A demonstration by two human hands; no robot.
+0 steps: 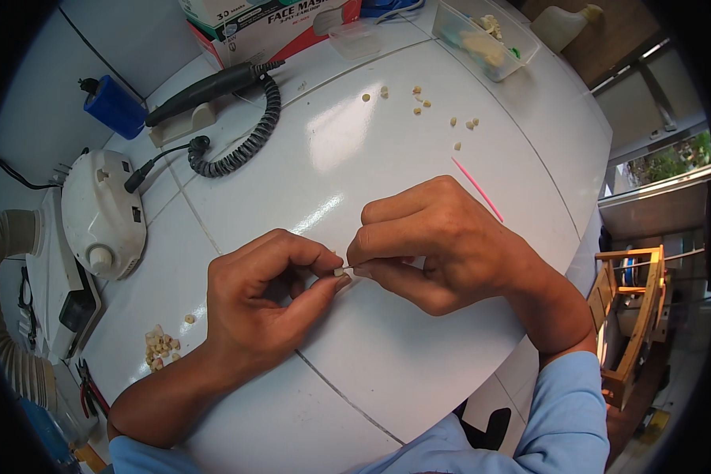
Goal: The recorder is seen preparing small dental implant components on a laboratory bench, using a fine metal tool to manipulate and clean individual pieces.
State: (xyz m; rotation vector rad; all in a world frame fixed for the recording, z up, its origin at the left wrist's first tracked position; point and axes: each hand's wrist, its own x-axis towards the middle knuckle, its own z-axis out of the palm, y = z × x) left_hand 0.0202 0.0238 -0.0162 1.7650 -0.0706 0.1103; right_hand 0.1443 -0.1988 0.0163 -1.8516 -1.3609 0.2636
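Over the middle of the white tiled table, my left hand (265, 296) pinches a tiny cream tooth-shaped piece (340, 272), like a dental crown, between thumb and forefinger. My right hand (442, 245) meets it from the other side, thumb and fingertips pressed together. Something small and pale shows at those fingertips, too small to name. Beyond the right hand lies a thin pink stick (478, 189). Near my left forearm sits a little heap of similar cream pieces (160, 345), with one loose piece (189, 319) beside it. Several more pieces (417, 101) are scattered toward the far side.
At the left stand a white control box (103, 213), a ribbed hose (12, 300) and red-handled pliers (95, 391). A black handpiece (205, 93) with a coiled cord rests on a stand near a blue cylinder (114, 107). Far back are a mask box (276, 31) and a clear tub (486, 43).
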